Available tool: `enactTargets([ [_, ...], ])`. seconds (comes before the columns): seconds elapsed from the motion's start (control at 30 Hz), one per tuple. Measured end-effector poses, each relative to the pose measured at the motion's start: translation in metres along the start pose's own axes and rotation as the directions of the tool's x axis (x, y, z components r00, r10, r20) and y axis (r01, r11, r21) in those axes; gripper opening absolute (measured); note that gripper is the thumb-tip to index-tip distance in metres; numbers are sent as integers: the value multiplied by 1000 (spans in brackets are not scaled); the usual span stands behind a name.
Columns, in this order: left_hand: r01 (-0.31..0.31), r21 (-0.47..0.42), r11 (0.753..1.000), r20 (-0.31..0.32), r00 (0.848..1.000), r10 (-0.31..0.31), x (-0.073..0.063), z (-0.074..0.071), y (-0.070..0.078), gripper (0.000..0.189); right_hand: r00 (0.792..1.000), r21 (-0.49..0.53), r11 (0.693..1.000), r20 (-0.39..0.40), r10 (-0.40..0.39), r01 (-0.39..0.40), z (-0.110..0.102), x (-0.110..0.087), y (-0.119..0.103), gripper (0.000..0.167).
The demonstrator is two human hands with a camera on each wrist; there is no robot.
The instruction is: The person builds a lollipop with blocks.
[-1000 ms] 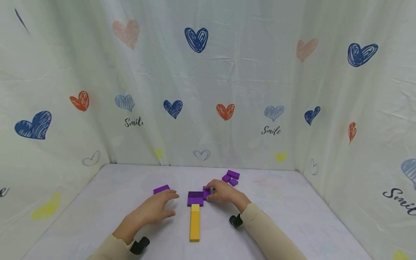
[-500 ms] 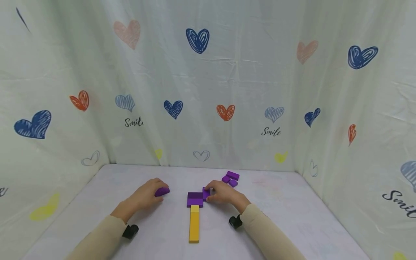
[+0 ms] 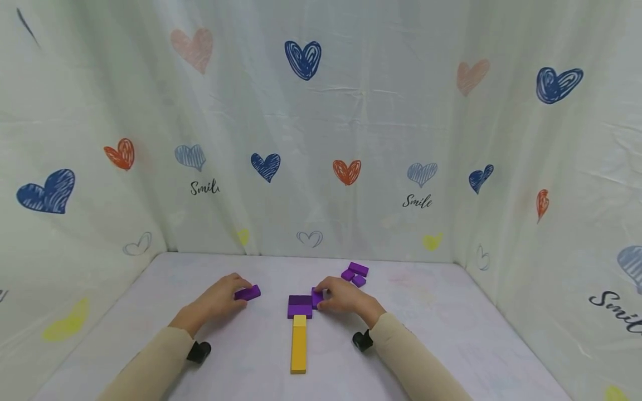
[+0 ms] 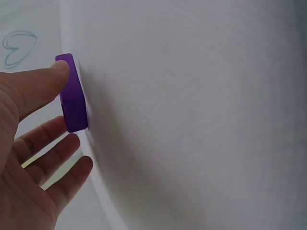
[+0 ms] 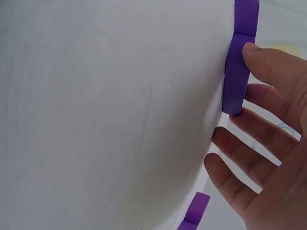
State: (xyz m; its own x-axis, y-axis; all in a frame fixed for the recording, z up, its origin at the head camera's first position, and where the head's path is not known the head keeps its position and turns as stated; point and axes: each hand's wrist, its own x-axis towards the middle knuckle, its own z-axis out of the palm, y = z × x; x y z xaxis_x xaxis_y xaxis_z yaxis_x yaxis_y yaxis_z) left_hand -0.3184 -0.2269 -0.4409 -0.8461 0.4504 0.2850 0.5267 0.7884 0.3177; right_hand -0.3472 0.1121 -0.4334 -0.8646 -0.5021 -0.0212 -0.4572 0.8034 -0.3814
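My left hand (image 3: pixel 218 299) pinches a purple block (image 3: pixel 249 293) between thumb and fingers, on the left part of the table. In the left wrist view the thumb lies on the block's near face (image 4: pixel 74 103), and the lower fingers are spread apart below it. My right hand (image 3: pixel 347 295) holds another purple block (image 5: pixel 236 79) by its sides, thumb on the near face. That block stands at the right side of a purple block pair (image 3: pixel 300 307) at the table's middle. A yellow strip (image 3: pixel 298 351) of two pieces runs from the pair toward me.
Several small purple blocks (image 3: pixel 358 268) lie in a loose cluster behind my right hand. The white table (image 3: pixel 436 334) ends at a pale curtain (image 3: pixel 381 211) printed with hearts. Dark wrist cameras (image 3: pixel 199 352) sit under both wrists.
My left hand has reached left and away from me, and has taken hold of the purple block there, which is now slightly turned. The right hand has stayed at its block.
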Motion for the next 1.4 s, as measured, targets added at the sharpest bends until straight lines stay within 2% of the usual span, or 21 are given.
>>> enactTargets([
  [0.27,23,-10,1000,45,999,-23,2,0,-2,32,1000,-6,1000,1,-8,8,0,-1,0,41],
  [0.57,121,-27,992,116,986,-118,4,-3,6,37,1000,-12,1000,-1,-12,12,-1,-1,0,41],
  [0.67,133,-33,991,133,983,-127,4,-4,10,38,1000,-9,1000,-3,-10,10,-1,-1,0,41],
  [0.9,103,-43,994,114,989,-98,8,-1,15,34,1000,-11,1000,-2,-8,8,-1,-2,0,40],
  [1.07,129,-71,989,109,987,-121,9,0,20,30,1000,-20,1000,2,-8,8,-1,-1,0,41],
  [1.17,122,-57,991,105,988,-116,10,0,22,27,1000,-24,1000,3,-10,10,-1,-1,0,41],
  [1.27,144,-59,988,102,985,-137,11,2,23,27,1000,-28,1000,1,-14,14,-1,-1,0,41],
  [1.4,197,-73,978,125,974,-187,12,4,26,30,1000,-24,1000,-1,-19,19,-1,-1,0,41],
])
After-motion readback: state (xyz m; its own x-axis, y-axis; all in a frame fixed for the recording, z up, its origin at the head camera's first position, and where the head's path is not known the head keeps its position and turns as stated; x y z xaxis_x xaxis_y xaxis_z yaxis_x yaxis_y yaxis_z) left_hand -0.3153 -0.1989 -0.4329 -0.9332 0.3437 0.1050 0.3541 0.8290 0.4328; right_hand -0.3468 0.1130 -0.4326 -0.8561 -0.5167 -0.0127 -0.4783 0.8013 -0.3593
